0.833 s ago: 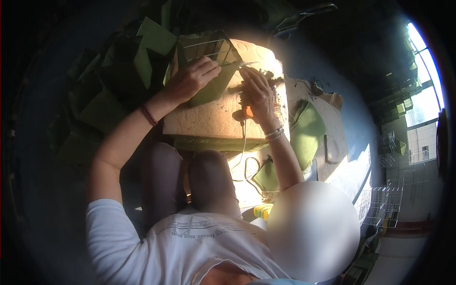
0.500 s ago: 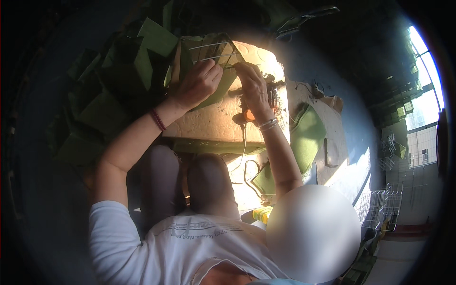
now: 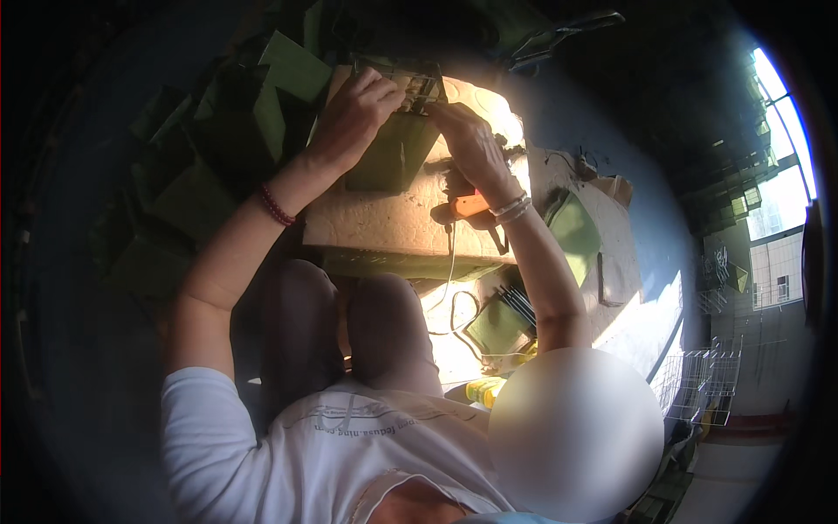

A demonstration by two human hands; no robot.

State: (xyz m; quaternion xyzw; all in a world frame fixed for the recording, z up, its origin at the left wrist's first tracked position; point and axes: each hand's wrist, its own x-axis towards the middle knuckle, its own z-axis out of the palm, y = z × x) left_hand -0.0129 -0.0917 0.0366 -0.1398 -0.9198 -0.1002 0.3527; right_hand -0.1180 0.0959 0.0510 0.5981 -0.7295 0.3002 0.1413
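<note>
A green fabric box with a wire frame point(image 3: 391, 155) sits on a pale, worn work block point(image 3: 375, 229), its flat green side facing me. Thin metal wires cross its far opening. My left hand point(image 3: 356, 118) has its fingers closed at the far left part of the frame. At the right corner of the same edge, my right hand point(image 3: 476, 144) pinches the rim, with the fingertips partly hidden. Below my right wrist lies a corded tool with an orange body point(image 3: 470, 206), partly covered by the hand.
Many folded green panels point(image 3: 175, 192) are heaped at the left. To the right are a green cloth piece point(image 3: 578, 231), dark thin rods point(image 3: 520, 301) and a yellow packet point(image 3: 483, 390). Wire racks point(image 3: 709, 375) stand farther right. A pale cord point(image 3: 452, 262) hangs off the block.
The box has turned so a green side faces me. My left hand has moved farther away and slightly left; my right hand has shifted right. More of the orange tool shows.
</note>
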